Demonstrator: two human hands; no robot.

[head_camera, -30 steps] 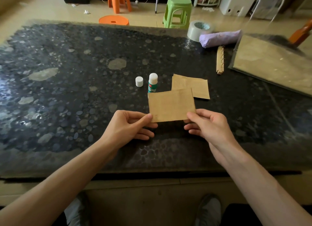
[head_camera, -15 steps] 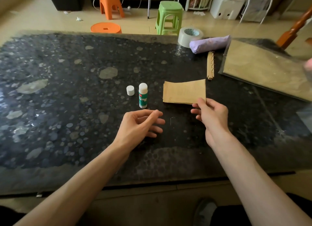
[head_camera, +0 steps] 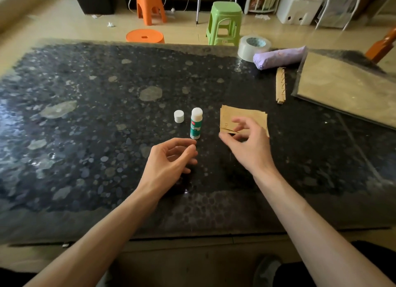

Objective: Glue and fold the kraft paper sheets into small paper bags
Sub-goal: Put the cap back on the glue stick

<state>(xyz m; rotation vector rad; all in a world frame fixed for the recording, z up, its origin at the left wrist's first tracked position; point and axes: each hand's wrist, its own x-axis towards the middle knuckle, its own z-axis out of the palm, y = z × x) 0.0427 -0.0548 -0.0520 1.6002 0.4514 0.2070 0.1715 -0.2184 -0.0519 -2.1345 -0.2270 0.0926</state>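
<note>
Two small kraft paper pieces (head_camera: 255, 117) lie stacked on the dark table (head_camera: 85, 115), just right of centre. My right hand (head_camera: 246, 145) is over their near edge, thumb and curled fingers pinching the near-left corner of the top piece, which is slightly lifted. An uncapped glue stick (head_camera: 196, 124) stands upright left of the stack, with its white cap (head_camera: 179, 116) beside it. My left hand (head_camera: 169, 160) hovers just in front of the glue stick with loosely curled fingers and holds nothing.
At the back right lie a clear sleeve of large kraft sheets (head_camera: 347, 87), a narrow folded paper strip (head_camera: 280, 85), a purple roll (head_camera: 278, 57) and a tape roll (head_camera: 254, 46). Orange and green stools (head_camera: 224, 21) stand beyond the far edge.
My left hand let go of the folded piece. My right hand carried it away from me, laid it on the other piece, then slid left to its near-left corner.
</note>
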